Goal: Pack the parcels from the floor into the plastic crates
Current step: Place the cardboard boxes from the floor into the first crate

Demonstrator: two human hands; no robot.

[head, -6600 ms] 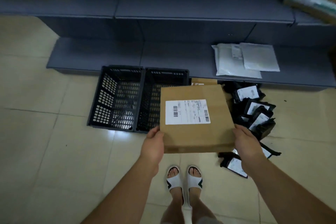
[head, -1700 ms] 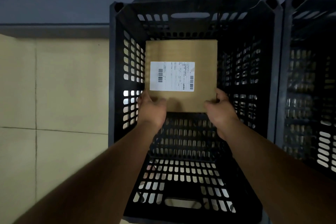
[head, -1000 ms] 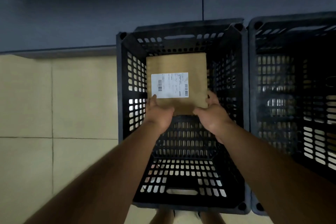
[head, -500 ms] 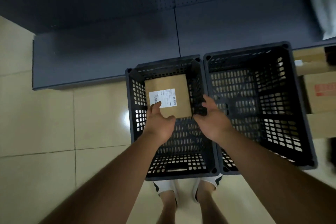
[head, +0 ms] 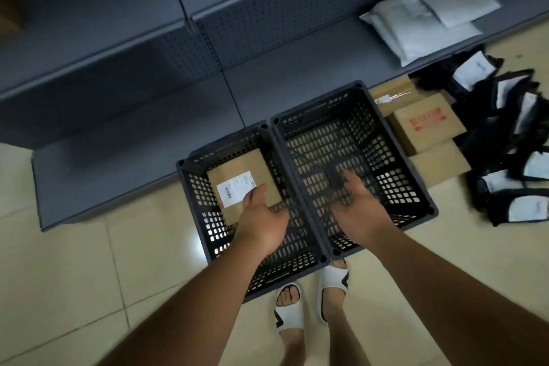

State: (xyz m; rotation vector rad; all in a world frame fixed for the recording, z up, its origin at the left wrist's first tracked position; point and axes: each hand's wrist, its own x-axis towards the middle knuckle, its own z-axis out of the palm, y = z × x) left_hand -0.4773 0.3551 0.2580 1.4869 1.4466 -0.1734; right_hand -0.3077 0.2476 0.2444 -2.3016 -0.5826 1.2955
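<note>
Two black plastic crates stand side by side on the tiled floor. The left crate (head: pixel 190 187) holds a brown cardboard parcel (head: pixel 237 169) with a white label, lying flat at its far end. The right crate (head: pixel 416 187) has nothing visible inside. My left hand (head: pixel 261 217) hovers above the left crate with relaxed fingers, holding nothing. My right hand (head: pixel 359 208) hangs over the right crate, fingers loose and empty. To the right of the crates lie brown cardboard boxes (head: pixel 424 125) and a heap of black parcel bags (head: pixel 511 140) with white labels.
A dark grey shelf unit (head: pixel 148 92) runs along the back, its low base right behind the crates. White parcel bags (head: pixel 421 24) lie on that shelf at the right. My feet in white sandals (head: pixel 312 297) stand just in front of the crates.
The cardboard parcel went from my hands down into the left crate and both hands let go. My hands have risen, the right one moving over the right crate. The view pulled back.
</note>
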